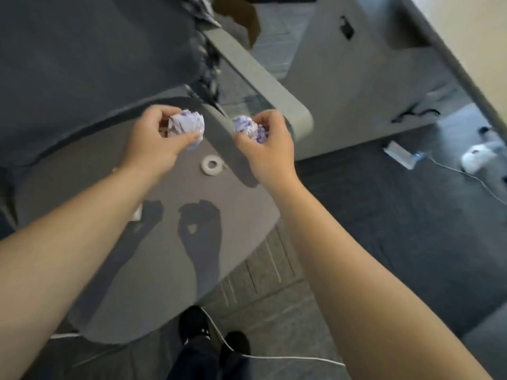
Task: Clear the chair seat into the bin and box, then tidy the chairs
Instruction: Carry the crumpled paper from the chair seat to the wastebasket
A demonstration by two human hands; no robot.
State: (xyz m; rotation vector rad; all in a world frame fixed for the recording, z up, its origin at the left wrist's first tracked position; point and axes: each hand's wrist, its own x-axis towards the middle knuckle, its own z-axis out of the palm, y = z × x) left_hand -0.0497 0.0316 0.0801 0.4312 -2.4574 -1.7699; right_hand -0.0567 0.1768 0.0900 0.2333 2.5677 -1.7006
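I stand over a grey chair seat [153,242]. My left hand [156,138] grips a crumpled white-and-purple paper ball [186,126] above the back of the seat. My right hand [264,146] pinches a second crumpled paper ball [248,127] just over the chair's grey armrest [255,75]. A roll of clear tape [211,165] lies flat on the seat between my hands. A small white item [137,213] peeks out from under my left forearm. A cardboard box [244,15] shows at the top, beyond the armrest.
The chair's dark backrest [90,56] fills the upper left, with patterned cloth [208,64] draped beside it. A grey desk panel [356,78] stands to the right. White cables [274,357] and small white devices [477,157] lie on the dark carpet. My shoes [192,325] are below.
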